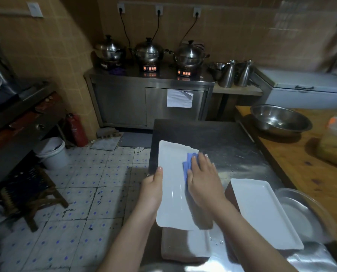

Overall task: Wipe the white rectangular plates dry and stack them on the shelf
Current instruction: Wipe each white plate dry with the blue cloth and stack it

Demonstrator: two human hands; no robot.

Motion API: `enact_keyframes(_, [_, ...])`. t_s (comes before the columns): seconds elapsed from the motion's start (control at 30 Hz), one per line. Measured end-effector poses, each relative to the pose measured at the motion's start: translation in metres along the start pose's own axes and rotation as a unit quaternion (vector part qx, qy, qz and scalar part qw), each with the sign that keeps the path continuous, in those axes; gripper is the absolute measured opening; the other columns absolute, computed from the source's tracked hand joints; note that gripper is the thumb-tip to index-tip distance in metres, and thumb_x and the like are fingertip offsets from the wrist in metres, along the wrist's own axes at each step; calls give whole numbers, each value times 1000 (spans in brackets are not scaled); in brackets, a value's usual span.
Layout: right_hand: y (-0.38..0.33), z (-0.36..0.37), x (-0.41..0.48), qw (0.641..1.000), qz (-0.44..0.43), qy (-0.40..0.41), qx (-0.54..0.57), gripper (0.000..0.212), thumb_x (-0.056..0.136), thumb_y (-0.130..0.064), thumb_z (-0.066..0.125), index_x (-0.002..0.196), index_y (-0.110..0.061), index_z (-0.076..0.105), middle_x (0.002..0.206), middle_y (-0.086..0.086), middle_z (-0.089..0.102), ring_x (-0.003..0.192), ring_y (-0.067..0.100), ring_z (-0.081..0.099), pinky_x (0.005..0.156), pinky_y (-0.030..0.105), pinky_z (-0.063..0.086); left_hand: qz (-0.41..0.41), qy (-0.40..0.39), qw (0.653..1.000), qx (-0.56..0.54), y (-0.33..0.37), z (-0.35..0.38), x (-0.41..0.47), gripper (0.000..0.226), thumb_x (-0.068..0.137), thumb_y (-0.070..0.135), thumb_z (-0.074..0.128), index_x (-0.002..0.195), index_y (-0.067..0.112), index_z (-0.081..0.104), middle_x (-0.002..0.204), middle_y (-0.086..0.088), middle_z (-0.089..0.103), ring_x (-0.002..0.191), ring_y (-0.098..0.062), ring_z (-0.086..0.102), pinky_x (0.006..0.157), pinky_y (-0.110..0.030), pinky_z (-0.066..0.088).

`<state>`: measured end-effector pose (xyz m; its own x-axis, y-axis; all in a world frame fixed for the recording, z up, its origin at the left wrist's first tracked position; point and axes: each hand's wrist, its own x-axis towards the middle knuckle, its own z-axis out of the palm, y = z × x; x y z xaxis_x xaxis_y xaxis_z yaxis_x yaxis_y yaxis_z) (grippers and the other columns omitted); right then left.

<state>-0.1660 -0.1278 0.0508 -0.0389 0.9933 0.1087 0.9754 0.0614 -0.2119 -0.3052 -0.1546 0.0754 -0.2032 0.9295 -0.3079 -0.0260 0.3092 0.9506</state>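
L hand point(152, 191) grips long edge of glossy white rectangular plate point(171, 173), thumb over rim, above scuffed steel tabletop point(232, 150). R hand point(203, 179) flat, fingers straight, pressing crumpled blue cloth point(188, 163) at plate's 2 o'clock corner. Second white rimmed plate point(261, 213) lies at 4 o'clock.

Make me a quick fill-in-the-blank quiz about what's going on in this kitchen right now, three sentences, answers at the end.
1. The right hand presses a ____ cloth onto the plate that the left hand grips.
2. ____ lidded pots stand on the steel cabinet.
3. The metal bowl sits on the ____ counter.

Missing words: blue; three; wooden.
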Motion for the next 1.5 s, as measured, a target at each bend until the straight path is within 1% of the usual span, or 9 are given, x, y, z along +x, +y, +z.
enact_keyframes(0.23, [-15, 31, -35, 998, -47, 9, 30, 57, 101, -32, 13, 152, -11, -2, 159, 6, -11, 146, 19, -12, 118, 31, -9, 2, 33, 999, -6, 10, -16, 14, 43, 98, 39, 39, 73, 10, 61, 73, -7, 66, 65, -23, 63, 61, -27, 48])
enact_keyframes(0.3, [-16, 43, -51, 998, -43, -16, 53, 57, 101, -34, 14, 151, -14, -6, 158, 3, -16, 144, 17, -17, 113, 27, -18, 2, 32, 999, 4, 7, -20, 15, 43, 98, 39, 39, 74, 11, 62, 73, -7, 66, 64, -22, 63, 57, -24, 47])
enact_keyframes(0.37, [-10, 41, -40, 999, -37, -20, 34, 57, 101, -34, 15, 151, -14, -3, 159, 3, -14, 145, 19, -16, 115, 30, -13, -13, 27, 1000, -2, 1, -17, 14, 44, 98, 40, 38, 77, 11, 62, 73, -6, 66, 64, -20, 63, 55, -23, 46])
enact_keyframes(0.6, [-30, 8, 32, 993, 105, 40, 26, 54, 102, -30, 14, 151, -7, 5, 159, 9, -4, 146, 23, -9, 115, 34, -10, -28, 4, 998, -49, -1, 6, 9, 40, 98, 36, 41, 71, 14, 61, 63, 1, 65, 54, -12, 61, 41, -15, 43])
enact_keyframes(0.8, [-75, 11, 7, 992, -25, -2, 122, 54, 103, -29, 18, 151, -9, 4, 159, 8, -7, 146, 20, -10, 116, 34, -6, -26, 23, 997, -75, 3, -1, 17, 39, 97, 38, 41, 71, 17, 61, 55, 7, 61, 49, 0, 58, 44, -15, 46])
enact_keyframes(0.9, [-81, 14, -12, 988, -80, -41, 126, 54, 103, -28, 17, 151, -11, 2, 159, 5, -9, 145, 18, -13, 117, 32, -9, -67, -1, 988, -140, 7, -10, 22, 43, 97, 42, 40, 85, 9, 65, 82, -10, 69, 77, -23, 67, 72, -29, 53])
enact_keyframes(1.07, [-70, 20, -31, 983, -117, -85, 109, 55, 102, -33, 17, 151, -20, -5, 158, -1, -15, 144, 14, -19, 115, 30, -11, -31, 44, 993, -101, 7, -16, 30, 42, 97, 39, 41, 73, 12, 62, 72, -4, 66, 64, -16, 63, 57, -24, 48])
enact_keyframes(1.33, [-4, 20, -16, 999, -4, -32, -42, 56, 101, -40, 11, 151, -20, -3, 160, 3, -9, 146, 19, -11, 116, 39, -8, -48, 37, 995, -79, -6, -3, 24, 41, 98, 40, 37, 83, 9, 59, 77, -8, 66, 67, -23, 63, 59, -25, 49])
enact_keyframes(1.5, [2, 20, -18, 999, 14, -42, 15, 56, 102, -36, 17, 151, -15, 1, 159, 9, -3, 146, 24, -1, 119, 35, 2, -52, 58, 995, -67, -12, 0, 22, 43, 97, 42, 38, 76, 10, 56, 74, -7, 64, 63, -22, 62, 57, -26, 47])
